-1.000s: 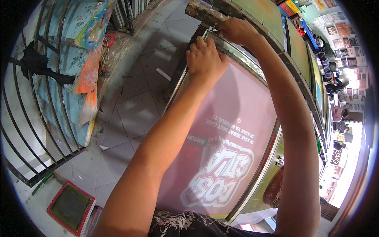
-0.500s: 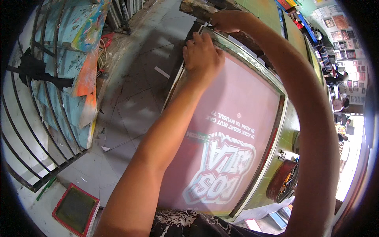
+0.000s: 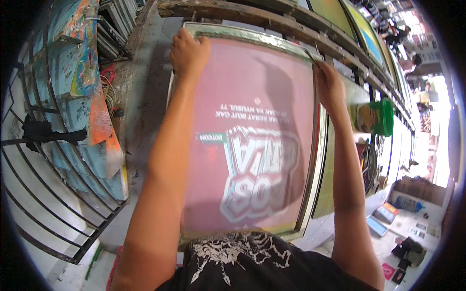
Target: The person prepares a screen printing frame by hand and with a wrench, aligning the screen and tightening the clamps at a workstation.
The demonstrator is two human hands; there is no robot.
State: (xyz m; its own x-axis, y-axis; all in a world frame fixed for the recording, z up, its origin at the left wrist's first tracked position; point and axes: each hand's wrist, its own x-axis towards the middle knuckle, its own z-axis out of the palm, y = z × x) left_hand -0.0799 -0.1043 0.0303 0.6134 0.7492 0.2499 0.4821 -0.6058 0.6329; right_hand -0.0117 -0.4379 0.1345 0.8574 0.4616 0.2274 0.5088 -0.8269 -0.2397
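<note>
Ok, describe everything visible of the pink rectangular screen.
The pink rectangular mesh-like screen, in a silvery metal-looking frame, extends lengthwise away from the black, pale-patterned shirt. Large white upside-down lettering marks its nearer half. The left hand grips its far-left corner; the right hand touches the far-right one.

Printing workshop: stencilled screen [image 3: 252, 116], paint-stained boards [image 3: 86, 63].

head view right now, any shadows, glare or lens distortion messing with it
Head view: a soft shadow crosses the right part of the screen, over some lettering; head view: a patch at far right is washed out white; head view: the bars at left look bowed, the corners black.
</note>
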